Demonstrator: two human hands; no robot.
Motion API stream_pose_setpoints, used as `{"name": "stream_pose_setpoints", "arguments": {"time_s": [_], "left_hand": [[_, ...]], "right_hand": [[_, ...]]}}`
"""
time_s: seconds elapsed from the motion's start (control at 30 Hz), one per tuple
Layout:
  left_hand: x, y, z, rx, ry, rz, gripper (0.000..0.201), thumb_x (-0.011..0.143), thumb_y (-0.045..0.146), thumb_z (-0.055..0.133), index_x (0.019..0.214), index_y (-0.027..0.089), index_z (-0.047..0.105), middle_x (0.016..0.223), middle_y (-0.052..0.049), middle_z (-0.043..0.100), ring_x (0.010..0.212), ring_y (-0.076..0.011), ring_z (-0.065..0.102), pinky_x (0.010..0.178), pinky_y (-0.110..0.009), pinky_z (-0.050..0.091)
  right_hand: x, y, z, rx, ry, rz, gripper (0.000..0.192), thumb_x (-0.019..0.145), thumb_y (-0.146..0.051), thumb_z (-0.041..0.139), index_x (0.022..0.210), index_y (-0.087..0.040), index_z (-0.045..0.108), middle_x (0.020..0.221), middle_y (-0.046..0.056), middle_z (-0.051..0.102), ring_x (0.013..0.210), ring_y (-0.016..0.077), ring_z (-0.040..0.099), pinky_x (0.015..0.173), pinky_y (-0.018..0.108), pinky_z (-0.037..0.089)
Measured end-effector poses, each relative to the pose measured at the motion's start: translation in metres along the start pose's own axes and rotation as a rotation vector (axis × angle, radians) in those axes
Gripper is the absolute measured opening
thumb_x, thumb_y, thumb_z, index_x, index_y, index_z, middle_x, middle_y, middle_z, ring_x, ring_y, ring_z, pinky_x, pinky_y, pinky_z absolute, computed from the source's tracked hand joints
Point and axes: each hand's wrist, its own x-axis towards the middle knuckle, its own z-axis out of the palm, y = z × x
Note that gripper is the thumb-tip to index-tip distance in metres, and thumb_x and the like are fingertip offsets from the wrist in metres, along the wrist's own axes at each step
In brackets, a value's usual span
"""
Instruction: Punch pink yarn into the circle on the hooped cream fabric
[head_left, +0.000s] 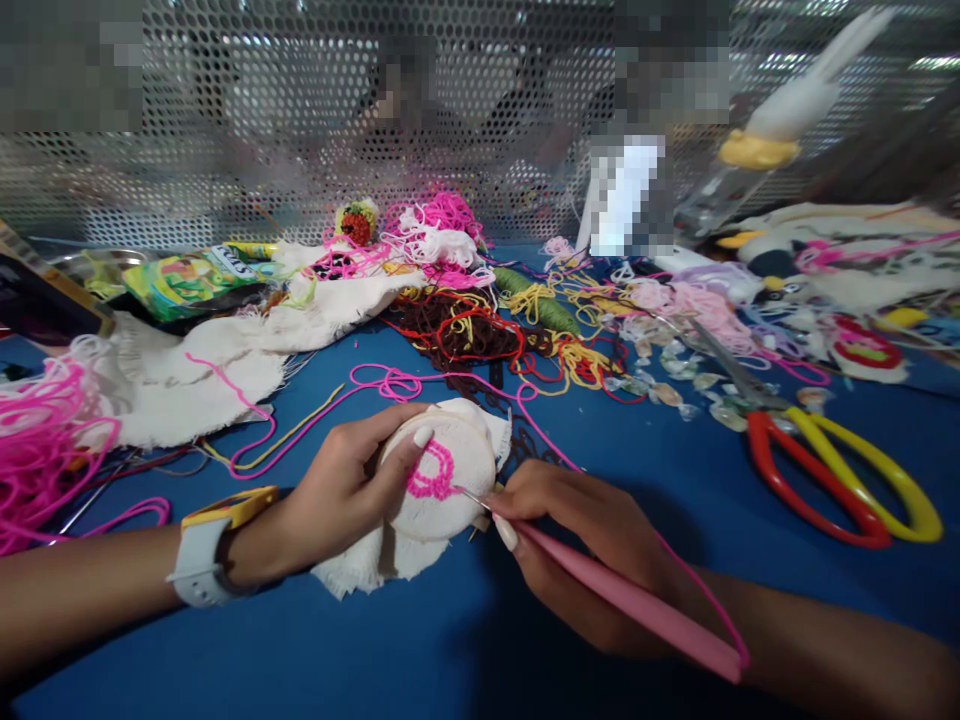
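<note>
From where I stand, the L hand (352,475) is grasping the round hoop (469,445) by its left edge, w/ the thumb over the cloth. This hoop is near the centre of the frame, tilted above the blue table (360,660). The R hand (585,545) is closed around a pink tool (615,590), approx. like a pen; its metal tip is at the lower right end of the pink stitches (431,490). Whether it pierces the cloth, I cannot tell.

In my judgement, the step in hand is stitching, and the next move calls for a steady hoop, a short push of the tip, and loose yarn (701,583) behind the tool.

Re: containers: the metal bowl (71,259), upper left, has sth. yellow-green inside. The snack bag (180,282) is beside it, contents n/a to my view. The clear bottle (709,200), upper right, is too blurred to know its contents.
</note>
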Motion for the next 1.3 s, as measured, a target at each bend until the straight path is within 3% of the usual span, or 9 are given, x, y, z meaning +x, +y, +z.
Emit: {"name": "stream_pose_setpoints", "arguments": {"time_s": [0.3,0.53,0.67,1.0,1.17,1.3], "left_hand": [[0.000,0.001,0.001,0.037,-0.007,0.053,0.028,0.093,0.023,0.044,0.119,0.019,0.055,0.096,-0.001,0.067,0.082,-0.0122,0.060,0.072,-0.020,0.048],[0.001,0.002,0.001,-0.009,-0.075,-0.012,0.027,0.094,0.028,0.043,0.115,0.017,0.056,0.084,-0.002,0.064,0.091,-0.0178,0.060,0.078,-0.026,0.048],[0.001,0.000,0.002,-0.016,-0.069,-0.025,0.027,0.094,0.029,0.043,0.114,0.017,0.057,0.074,-0.001,0.061,0.096,-0.0197,0.059,0.084,-0.029,0.047],[0.000,0.001,0.001,0.000,-0.066,-0.010,0.025,0.093,0.027,0.044,0.113,0.019,0.056,0.079,0.000,0.062,0.092,-0.0169,0.059,0.076,-0.024,0.047],[0.001,0.002,0.001,-0.002,-0.075,-0.006,0.025,0.094,0.026,0.042,0.114,0.020,0.055,0.086,0.000,0.063,0.083,-0.0138,0.058,0.072,-0.022,0.046],[0.002,0.002,0.002,-0.017,-0.071,-0.024,0.026,0.094,0.028,0.042,0.115,0.019,0.055,0.084,0.000,0.062,0.087,-0.0155,0.059,0.076,-0.024,0.047]], "right_hand": [[-0.003,0.007,0.010,-0.090,-0.090,0.004,0.017,0.086,-0.008,0.048,0.094,-0.012,0.062,0.078,0.007,0.060,0.068,0.0132,0.057,0.061,0.024,0.051],[-0.004,0.004,0.007,-0.027,0.023,0.002,0.013,0.077,-0.005,0.045,0.078,-0.016,0.050,0.065,0.002,0.053,0.059,0.0114,0.049,0.055,0.023,0.045],[-0.004,0.001,0.001,-0.015,0.009,0.024,0.014,0.075,-0.004,0.044,0.077,-0.017,0.046,0.064,0.001,0.050,0.056,0.0104,0.044,0.052,0.022,0.040],[-0.006,0.002,0.006,-0.028,0.015,0.067,0.015,0.078,-0.004,0.045,0.076,-0.018,0.046,0.066,0.000,0.048,0.061,0.0111,0.046,0.055,0.022,0.040],[-0.003,0.005,0.008,-0.132,-0.116,-0.029,0.018,0.083,-0.003,0.042,0.090,-0.014,0.054,0.075,0.006,0.055,0.070,0.0152,0.052,0.065,0.028,0.048],[-0.001,0.008,0.009,-0.141,-0.092,-0.071,0.017,0.083,-0.004,0.045,0.092,-0.014,0.055,0.077,0.006,0.056,0.072,0.0154,0.053,0.064,0.027,0.049]]}}
